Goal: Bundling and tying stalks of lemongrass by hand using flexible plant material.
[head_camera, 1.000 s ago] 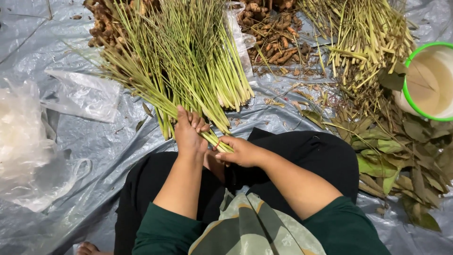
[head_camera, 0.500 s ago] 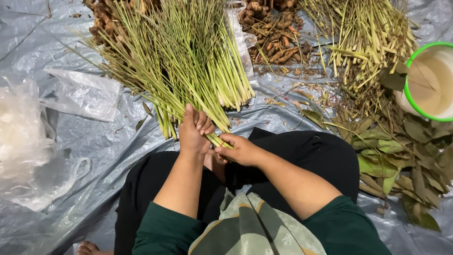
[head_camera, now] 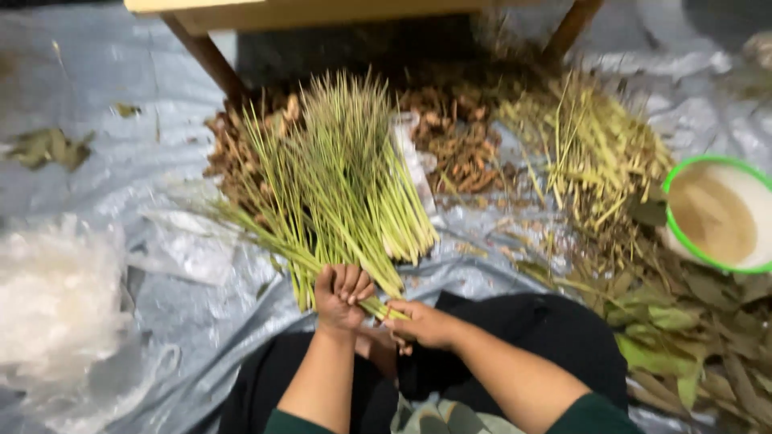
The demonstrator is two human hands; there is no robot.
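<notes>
— Where's the lemongrass bundle [head_camera: 338,185]?
— On the grey tarp [head_camera: 145,185], stalks fanning away from her. Left hand [head_camera: 341,296] fingers clamp the base; right hand [head_camera: 425,323] pinches one stalk end there.

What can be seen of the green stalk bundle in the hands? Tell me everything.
The bundle of long, thin green-yellow stalks lies on the grey plastic sheet, fanned out away from the person, with cut tips pointing toward the wooden table legs. The stalks look fresh, straight and fibrous, paler toward the ends. Its near end narrows under the left hand, which grips it, while the right hand pinches a few stalks.
</notes>
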